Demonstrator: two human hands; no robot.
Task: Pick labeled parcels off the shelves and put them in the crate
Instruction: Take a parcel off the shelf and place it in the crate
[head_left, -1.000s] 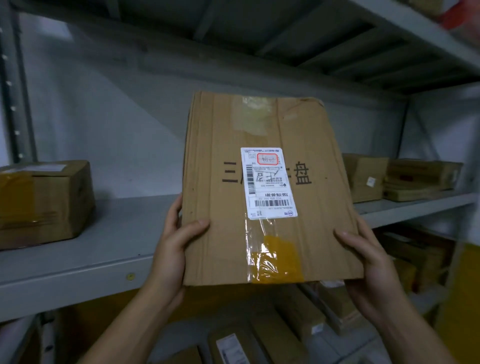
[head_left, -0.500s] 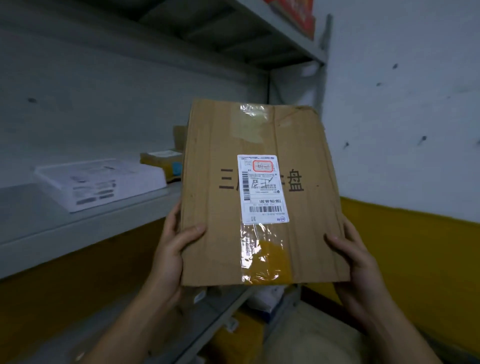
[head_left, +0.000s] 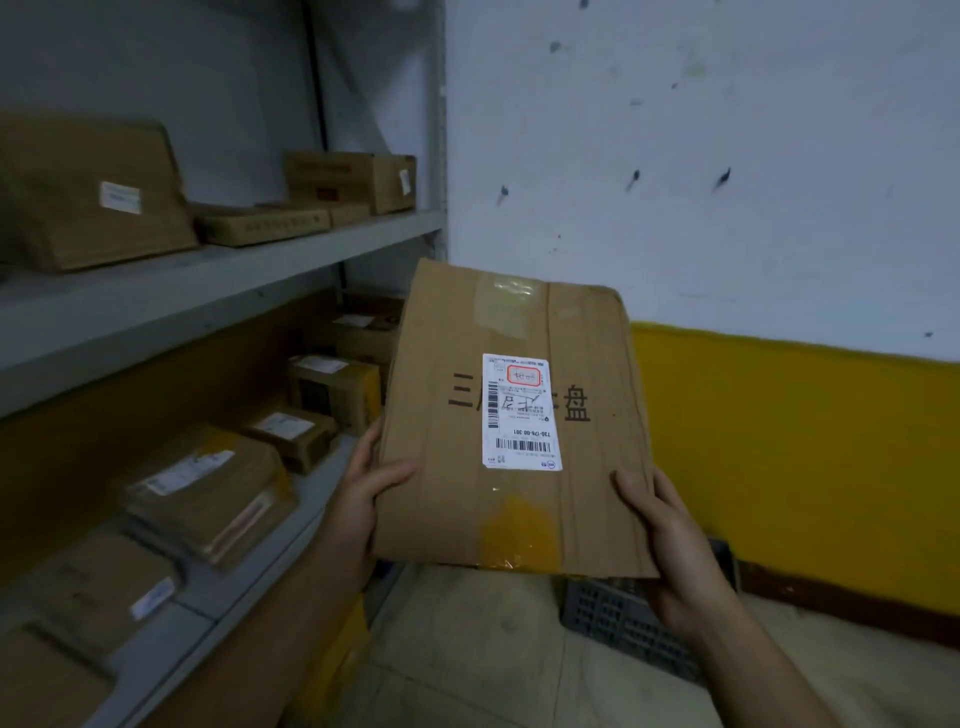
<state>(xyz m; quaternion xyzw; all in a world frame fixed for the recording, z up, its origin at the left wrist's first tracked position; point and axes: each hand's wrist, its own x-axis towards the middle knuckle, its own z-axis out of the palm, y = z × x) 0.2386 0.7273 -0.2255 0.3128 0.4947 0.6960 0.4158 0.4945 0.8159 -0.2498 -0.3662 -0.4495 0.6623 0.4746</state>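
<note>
1. Parcel (head_left: 514, 415), a flat brown cardboard one, is held in the air in front of the person, above the floor (head_left: 467, 649) and to the right of the shelves; its face is turned to the camera.
2. A white label (head_left: 521, 411) with barcodes is stuck in the middle of this face, over dark printed characters. Clear tape and a yellow patch are below it.
3. The left hand (head_left: 363, 499) grips the left edge low down: the thumb lies on the front and the other fingers go behind.
4. The right hand (head_left: 670, 540) grips the lower right corner, also with the thumb on the front.
5. The crate (head_left: 623, 623), dark with a grid wall, stands on the floor just under the parcel, partly hidden by it and by the right hand.
6. Other brown boxes (head_left: 208, 493) with labels lie on the upper shelf (head_left: 208, 280) and the lower shelf (head_left: 234, 597).
7. The wall (head_left: 727, 156) behind is white above and yellow below.
</note>
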